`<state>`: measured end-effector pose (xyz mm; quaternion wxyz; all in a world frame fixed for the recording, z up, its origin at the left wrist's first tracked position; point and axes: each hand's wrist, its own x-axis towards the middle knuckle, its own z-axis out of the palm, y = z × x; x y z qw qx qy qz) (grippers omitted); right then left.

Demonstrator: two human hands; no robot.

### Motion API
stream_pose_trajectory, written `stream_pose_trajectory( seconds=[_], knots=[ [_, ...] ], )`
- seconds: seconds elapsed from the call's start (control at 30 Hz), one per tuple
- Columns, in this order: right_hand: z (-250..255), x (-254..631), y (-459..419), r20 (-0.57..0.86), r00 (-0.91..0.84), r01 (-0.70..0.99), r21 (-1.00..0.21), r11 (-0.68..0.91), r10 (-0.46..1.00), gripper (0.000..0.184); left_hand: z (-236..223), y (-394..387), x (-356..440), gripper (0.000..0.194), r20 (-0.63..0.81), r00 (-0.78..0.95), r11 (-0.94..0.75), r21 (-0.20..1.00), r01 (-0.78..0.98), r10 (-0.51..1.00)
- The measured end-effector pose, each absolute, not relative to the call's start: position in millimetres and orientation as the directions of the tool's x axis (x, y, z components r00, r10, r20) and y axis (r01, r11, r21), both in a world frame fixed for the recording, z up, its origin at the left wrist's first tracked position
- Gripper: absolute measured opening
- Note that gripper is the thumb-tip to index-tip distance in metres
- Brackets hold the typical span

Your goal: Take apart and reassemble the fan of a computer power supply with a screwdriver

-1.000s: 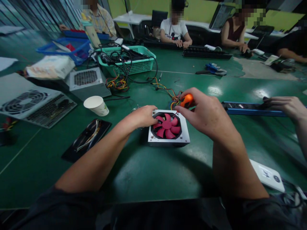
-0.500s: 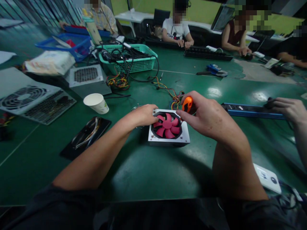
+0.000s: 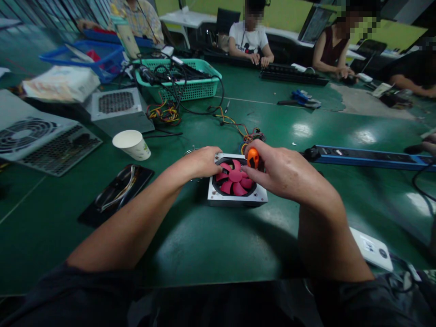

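Note:
In front of me on the green table lies a computer power supply [image 3: 213, 196] in a pale metal case, its red fan [image 3: 235, 176] facing up. My left hand [image 3: 205, 162] grips the far left corner of the case, with the thumb at the fan's edge. In my right hand [image 3: 272, 165] is an orange-handled screwdriver [image 3: 252, 158], held over the far right part of the case. The hand hides its shaft and tip. Colored wires [image 3: 254, 135] spread out behind the case. A round wire fan guard, mostly covered, shows beside my left hand.
To the left stand a paper cup [image 3: 132, 144], a black cover with cables [image 3: 116, 193] and grey power supply cases [image 3: 117, 111]. Behind is a green basket [image 3: 200, 86] of cables. A blue power strip [image 3: 368, 156] and a white device [image 3: 371, 250] lie right. Several people sit around the table.
My right hand and the screwdriver have shifted left and slightly down, closer over the fan case. My left hand keeps its hold. The neighbor's hand at right has moved away from the power strip's near end.

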<state>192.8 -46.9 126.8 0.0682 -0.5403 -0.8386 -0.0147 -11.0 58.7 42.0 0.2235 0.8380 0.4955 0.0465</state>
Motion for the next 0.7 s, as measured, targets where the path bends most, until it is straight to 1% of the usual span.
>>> stream_pose_trajectory(
  seconds=[0.2, 0.4, 0.57, 0.7],
  knots=[
    [125.6, 190.0, -46.6, 0.128, -0.401, 0.910, -0.056, 0.410, 0.907, 0.031, 41.1, 58.0, -10.1, 0.046, -0.144, 0.491, -0.406, 0.390, 0.826, 0.860],
    [125.6, 189.9, -45.9, 0.129, -0.392, 0.916, -0.041, 0.400, 0.911, 0.032, 44.4, 55.0, -9.2, 0.045, -0.151, 0.496, -0.401, 0.415, 0.817, 0.855],
    [125.4, 190.4, -44.9, 0.137, -0.393, 0.914, -0.048, 0.403, 0.909, 0.031, 48.1, 52.7, -8.4, 0.042, -0.150, 0.488, -0.397, 0.405, 0.824, 0.860],
    [124.5, 190.7, -43.3, 0.139, -0.379, 0.922, -0.028, 0.386, 0.915, 0.030, 49.2, 51.1, -7.9, 0.038, -0.130, 0.493, -0.409, 0.401, 0.820, 0.860]
  ],
)
